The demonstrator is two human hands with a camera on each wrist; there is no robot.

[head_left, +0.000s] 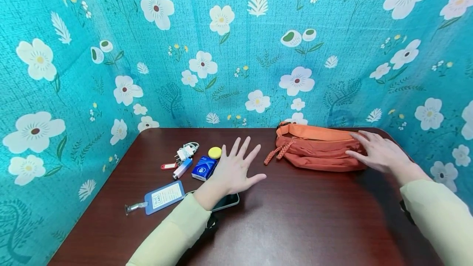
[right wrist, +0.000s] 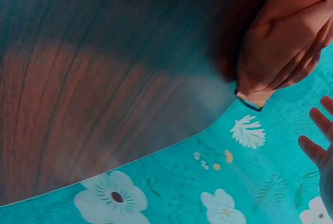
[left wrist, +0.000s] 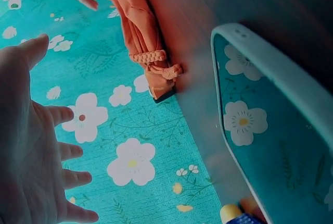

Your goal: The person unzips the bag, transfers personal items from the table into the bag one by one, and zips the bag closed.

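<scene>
My left hand (head_left: 234,171) hovers over the table with its fingers spread wide, holding nothing. Partly hidden below that wrist lies a phone (head_left: 228,202) in a pale case; its glossy screen (left wrist: 250,109) mirrors the flowered cloth in the left wrist view. An orange-red waist bag (head_left: 321,153) lies at the back right, its strap along the top and two braided zipper pulls (head_left: 281,151) at its left end. Beside the bag's right end is my right hand (head_left: 382,151), its fingers extended and overlapping the bag in the head view. The right wrist view shows its fingers (right wrist: 312,151) straight.
Left of my left hand lie a blue tissue pack (head_left: 203,168), a yellow round item (head_left: 214,152), a white charger with cable (head_left: 186,151), a pink-blue stick-like item (head_left: 182,169), a red tag (head_left: 169,166) and a blue card holder (head_left: 164,197). Flowered cloth (head_left: 236,52) hangs behind the table.
</scene>
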